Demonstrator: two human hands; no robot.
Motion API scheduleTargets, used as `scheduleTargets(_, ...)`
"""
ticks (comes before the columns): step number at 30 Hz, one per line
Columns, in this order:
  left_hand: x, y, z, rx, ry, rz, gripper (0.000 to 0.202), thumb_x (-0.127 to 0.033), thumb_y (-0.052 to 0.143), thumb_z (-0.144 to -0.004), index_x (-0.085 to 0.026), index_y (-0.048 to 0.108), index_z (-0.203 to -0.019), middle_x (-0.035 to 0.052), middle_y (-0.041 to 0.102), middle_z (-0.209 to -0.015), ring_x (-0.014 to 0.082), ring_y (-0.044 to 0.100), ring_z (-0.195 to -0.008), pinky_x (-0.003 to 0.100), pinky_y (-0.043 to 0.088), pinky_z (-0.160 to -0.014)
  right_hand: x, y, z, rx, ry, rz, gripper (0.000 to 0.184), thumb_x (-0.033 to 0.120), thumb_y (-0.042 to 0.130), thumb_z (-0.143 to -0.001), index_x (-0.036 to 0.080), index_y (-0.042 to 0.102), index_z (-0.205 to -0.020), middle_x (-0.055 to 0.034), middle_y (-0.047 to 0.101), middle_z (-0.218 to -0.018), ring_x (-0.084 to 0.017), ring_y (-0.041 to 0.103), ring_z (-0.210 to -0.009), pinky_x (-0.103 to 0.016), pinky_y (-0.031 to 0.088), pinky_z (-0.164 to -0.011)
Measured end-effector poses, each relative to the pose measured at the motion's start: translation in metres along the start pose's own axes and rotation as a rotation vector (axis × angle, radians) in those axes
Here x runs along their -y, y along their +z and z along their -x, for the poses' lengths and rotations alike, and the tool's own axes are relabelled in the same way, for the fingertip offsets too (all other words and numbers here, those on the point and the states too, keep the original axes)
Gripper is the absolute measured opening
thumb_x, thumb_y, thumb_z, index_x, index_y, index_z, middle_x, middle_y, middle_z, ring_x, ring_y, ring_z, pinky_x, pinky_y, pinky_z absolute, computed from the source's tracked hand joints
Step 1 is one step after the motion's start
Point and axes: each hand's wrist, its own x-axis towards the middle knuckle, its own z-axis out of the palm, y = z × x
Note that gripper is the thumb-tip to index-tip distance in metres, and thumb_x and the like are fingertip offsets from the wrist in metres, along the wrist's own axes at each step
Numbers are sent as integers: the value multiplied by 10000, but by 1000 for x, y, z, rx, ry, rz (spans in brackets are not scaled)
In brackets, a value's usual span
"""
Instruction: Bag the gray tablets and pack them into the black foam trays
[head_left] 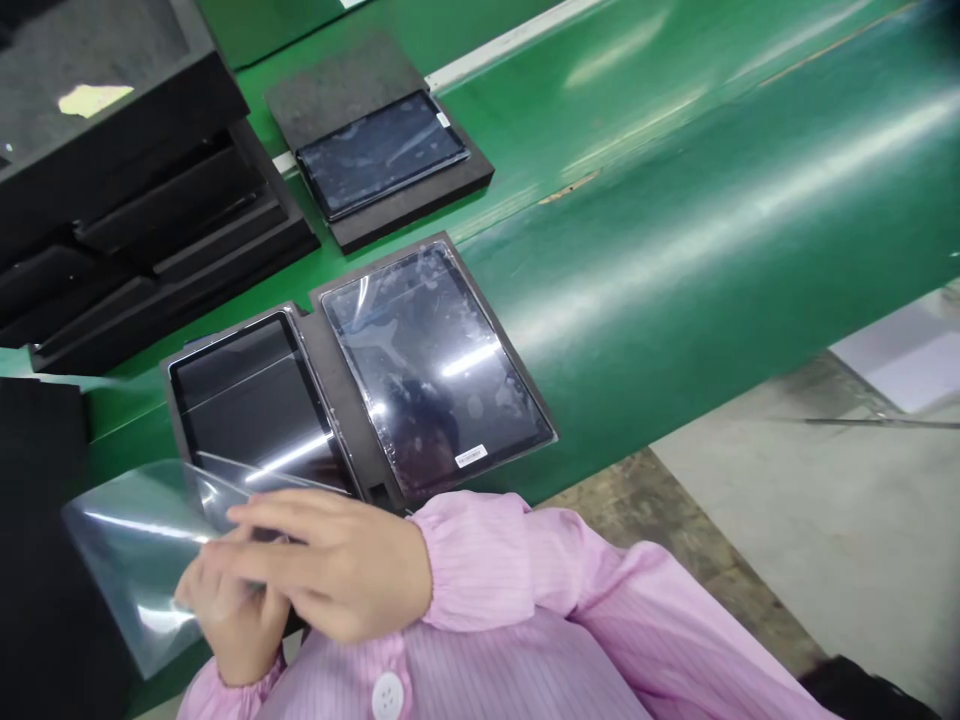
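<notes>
Film (pixel 131 555) looks light, bendy, best held by its edges; your left hand (pixel 236 615) pinches it, the grip of your right hand (pixel 352 570) unclear.

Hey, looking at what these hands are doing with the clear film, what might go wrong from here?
The film is curved, so the left hand and right hand might crease it. Both hands are bare, so they could leave prints on it. The right sleeve is close to the labelled tablet and might brush it.
</notes>
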Motion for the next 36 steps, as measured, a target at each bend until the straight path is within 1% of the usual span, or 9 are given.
scheduleTargets(3,-17,-6,-17,-78,63,-238,254,-304,547,-916,-199,636,-1129,36,600,-746,205,525,-671,352,358,-684,0,-28,10,-158,61,47,415,125,403,-951,46,552,-1330,-189,576,-1387,-185,469,-1375,-340,421,-1152)
scheduleTargets(7,-40,-11,-35,39,-78,-346,388,-413,498,-954,-163,619,-1224,17,542,-692,210,544,-695,359,357,-750,-8,-71,33,-301,197,185,450,117,479,-935,146,524,-1382,-153,588,-1370,-208,534,-1311,-404,484,-1098)
scheduleTargets(15,-80,7,-86,132,-30,-228,490,-390,428,-968,-100,569,-1338,220,555,-1242,355,539,-1141,480,433,-943,-51,-139,71,-376,417,671,350,164,516,-934,189,632,-1263,-142,662,-1216,-286,611,-1134,-517,510,-989)
scheduleTargets(19,-99,22,-93,130,59,-103,614,-450,404,-969,-50,443,-1434,269,482,-1410,408,451,-1313,537,385,-1045,-88,-173,49,-265,448,707,312,168,500,-926,149,681,-1180,-117,668,-1029,-257,617,-974,-452,516,-918)
scheduleTargets(23,-113,33,-85,173,324,27,776,-567,472,-923,-102,296,-1519,249,439,-1489,389,426,-1372,542,327,-1115,-127,-206,7,-159,504,693,379,229,594,-903,94,641,-1254,-128,619,-1046,-247,595,-1004,-426,488,-947)
scheduleTargets(27,-115,38,-82,169,504,66,681,-511,576,-895,-100,438,-1421,239,503,-1443,371,477,-1343,498,366,-1098,-143,-231,-30,-23,489,703,205,234,653,-886,129,730,-1043,-111,641,-1076,-249,580,-1084,-475,407,-1059)
scheduleTargets(31,-111,41,-82,72,501,92,338,-289,578,-922,-120,589,-1214,192,627,-1311,316,580,-1231,461,380,-1082,-104,-222,-43,76,524,811,132,129,587,-900,122,717,-924,-121,675,-1113,-265,593,-1110,-460,424,-1042)
scheduleTargets(34,-109,44,-78,52,433,96,236,-180,551,-915,-162,635,-1135,146,674,-1254,274,631,-1155,460,356,-1100,-47,-175,-30,120,626,775,239,126,458,-957,96,640,-1108,-129,718,-926,-268,682,-881,-447,531,-835)
scheduleTargets(36,-108,46,-74,124,320,199,228,-216,559,-899,-209,662,-1102,107,704,-1191,273,636,-1144,492,319,-1134,-11,-130,-14,233,565,506,265,150,548,-904,137,608,-1162,-94,724,-872,-258,695,-780,-419,563,-736)
